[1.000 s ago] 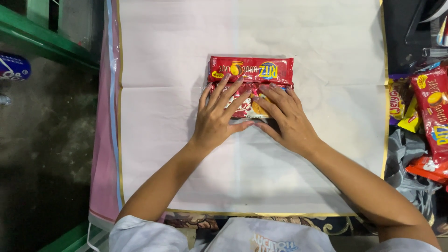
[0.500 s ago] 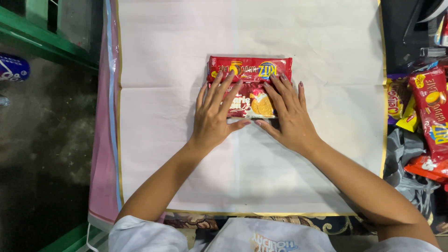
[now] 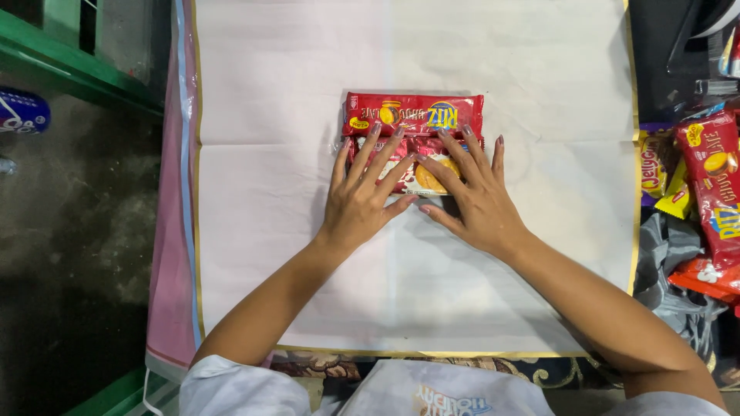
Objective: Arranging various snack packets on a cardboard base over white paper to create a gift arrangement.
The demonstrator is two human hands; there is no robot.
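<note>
Two red snack packets lie side by side in the middle of a white sheet (image 3: 270,231). The far packet (image 3: 413,114) is fully in view. The near packet (image 3: 424,173) is mostly covered by my hands. My left hand (image 3: 362,196) lies flat on its left part, fingers spread. My right hand (image 3: 474,196) presses flat on its right part, fingers spread toward the far packet. Neither hand grips anything.
A pile of red and yellow snack packets (image 3: 709,185) sits past the sheet's right edge, on grey plastic. A pink and blue border (image 3: 173,231) runs along the sheet's left side. A green rail (image 3: 69,69) and a blue bottle (image 3: 23,112) are at far left.
Both hands have slid slightly toward me, uncovering more of the far packet. The packets stay in place.
</note>
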